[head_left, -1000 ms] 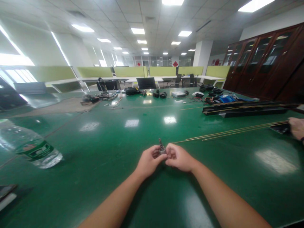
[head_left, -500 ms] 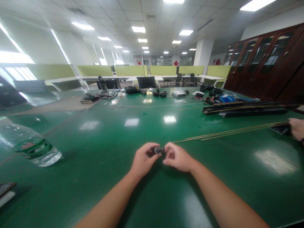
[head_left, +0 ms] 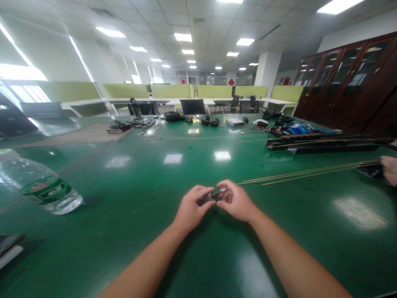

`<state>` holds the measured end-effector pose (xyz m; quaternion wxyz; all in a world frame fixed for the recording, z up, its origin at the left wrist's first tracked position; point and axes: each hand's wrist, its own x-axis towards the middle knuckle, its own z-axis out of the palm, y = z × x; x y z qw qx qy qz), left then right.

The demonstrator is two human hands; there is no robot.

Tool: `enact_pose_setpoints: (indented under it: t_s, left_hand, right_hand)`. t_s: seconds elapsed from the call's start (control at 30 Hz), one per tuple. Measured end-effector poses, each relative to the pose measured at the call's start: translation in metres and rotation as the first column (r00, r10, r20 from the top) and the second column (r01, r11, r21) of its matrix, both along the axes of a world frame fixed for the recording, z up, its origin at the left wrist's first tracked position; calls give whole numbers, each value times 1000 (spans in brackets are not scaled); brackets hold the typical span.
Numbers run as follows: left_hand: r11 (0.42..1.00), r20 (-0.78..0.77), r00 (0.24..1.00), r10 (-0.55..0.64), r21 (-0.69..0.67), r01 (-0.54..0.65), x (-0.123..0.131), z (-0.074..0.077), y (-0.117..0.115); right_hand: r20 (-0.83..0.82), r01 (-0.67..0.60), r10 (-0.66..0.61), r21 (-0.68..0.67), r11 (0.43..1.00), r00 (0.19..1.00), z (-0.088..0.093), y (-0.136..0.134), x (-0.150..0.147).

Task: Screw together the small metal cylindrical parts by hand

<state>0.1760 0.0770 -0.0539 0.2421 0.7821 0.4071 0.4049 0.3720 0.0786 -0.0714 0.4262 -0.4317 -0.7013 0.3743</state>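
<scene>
A small dark metallic part is held above the green table, near the middle of the view. My left hand pinches its left end between thumb and fingers. On the other side, my right hand has its curled fingers around the part's right end, with a short shiny tip showing between them. Whether the right fingertips press on the part is hard to make out.
Thin brass-coloured rods lie to the right, near another person's hand. A water bottle lies at the left. Black channels and a blue item are at the back right.
The part has turned from facing me to lying sideways, so more of its length shows. My right hand has shifted slightly right, with its fingers a little more raised.
</scene>
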Motion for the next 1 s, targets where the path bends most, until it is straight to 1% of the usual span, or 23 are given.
enact_pose_setpoints:
  t_s: [0.1, 0.3, 0.47, 0.6, 0.77, 1.0]
  left_hand:
    - [1000, 7, 1000, -12, -3, 12, 1, -2, 0]
    - [999, 21, 999, 33, 17, -33, 3, -3, -1]
    - [998, 8, 1000, 8, 67, -8, 4, 0, -1]
    - [998, 13, 1000, -12, 55, 12, 4, -1, -1]
    - [999, 22, 999, -26, 29, 25, 4, -4, 0]
    - [1000, 49, 999, -23, 22, 22, 4, -8, 1]
  right_hand:
    - [18, 20, -20, 15, 1000, 1000, 0, 0, 0]
    - [88, 8, -13, 49, 999, 996, 0, 1, 1]
    - [56, 6, -8, 32, 999, 998, -2, 2, 0]
    - [43, 5, -6, 28, 1000, 999, -1, 3, 0]
    - [88, 10, -16, 70, 998, 996, 2, 2, -1]
    - [114, 11, -17, 60, 998, 993, 4, 2, -1]
